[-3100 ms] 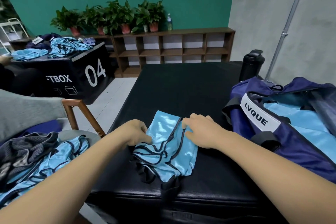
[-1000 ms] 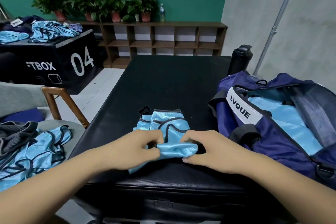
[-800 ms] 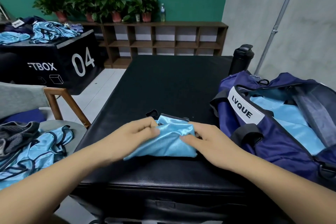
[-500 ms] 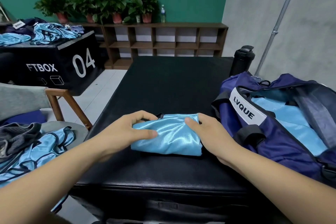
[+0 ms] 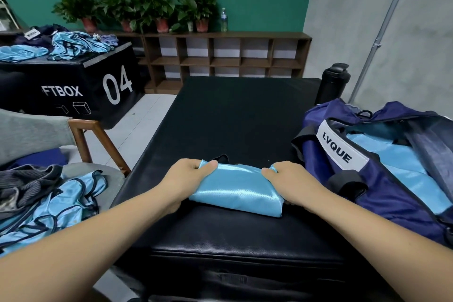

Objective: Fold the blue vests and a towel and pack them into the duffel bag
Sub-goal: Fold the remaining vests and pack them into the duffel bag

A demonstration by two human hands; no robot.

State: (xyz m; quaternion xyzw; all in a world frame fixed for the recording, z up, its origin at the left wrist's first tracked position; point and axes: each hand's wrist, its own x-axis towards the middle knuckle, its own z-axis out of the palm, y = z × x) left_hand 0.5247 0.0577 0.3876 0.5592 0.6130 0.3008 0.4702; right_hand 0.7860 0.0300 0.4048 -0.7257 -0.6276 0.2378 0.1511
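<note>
A folded shiny light-blue vest lies on the black padded table, near its front edge. My left hand grips its left end, thumb on top. My right hand grips its right end the same way. The navy duffel bag with a white LVQUE label stands open just right of the vest, with light-blue fabric inside. More unfolded blue vests lie heaped on a chair at the left, beside a dark striped grey cloth.
A black bottle stands at the table's far right behind the bag. A wooden chair sits left of the table. A black box marked 04 carries more blue vests. Shelves with potted plants line the back wall.
The vest went from a loose strappy shape to a compact folded bundle. Both hands slid from its top to its two ends and now clasp it.
</note>
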